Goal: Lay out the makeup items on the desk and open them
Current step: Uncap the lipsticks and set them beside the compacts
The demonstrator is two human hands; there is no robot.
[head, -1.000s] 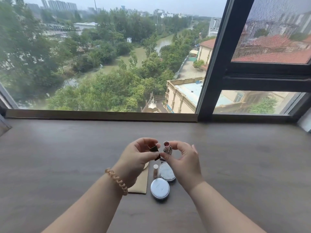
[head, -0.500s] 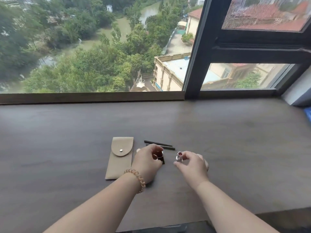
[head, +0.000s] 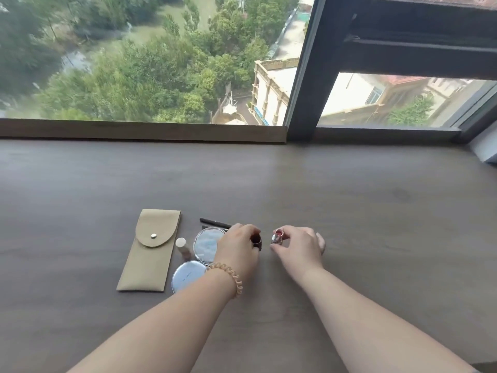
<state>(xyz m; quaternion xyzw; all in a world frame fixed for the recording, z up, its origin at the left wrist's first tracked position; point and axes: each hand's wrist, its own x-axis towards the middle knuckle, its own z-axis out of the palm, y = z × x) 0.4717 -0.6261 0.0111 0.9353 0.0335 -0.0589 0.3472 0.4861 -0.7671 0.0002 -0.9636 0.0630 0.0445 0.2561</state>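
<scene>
My right hand (head: 297, 249) pinches an uncapped silver lipstick (head: 277, 236) with a pink tip, held upright just above the desk (head: 376, 211). A little to its left, my left hand (head: 238, 247) grips the dark lipstick cap (head: 257, 241), low over the desk. Left of that hand lie a faceted round compact (head: 207, 246), a second round silver compact (head: 187, 275) partly under my wrist, and a small beige tube (head: 182, 247). Two thin dark pencils (head: 215, 222) lie behind the hand. A tan snap pouch (head: 150, 251) lies flat at the far left.
A wooden sill (head: 134, 130) and a dark window frame (head: 317, 76) run along the desk's far edge. A white wall corner (head: 486, 146) meets the desk at the far right.
Both hands have come down from mid-air to desk level with the lipstick and cap, now a little apart. My view has tilted downward, so the compacts show again beside my left hand.
</scene>
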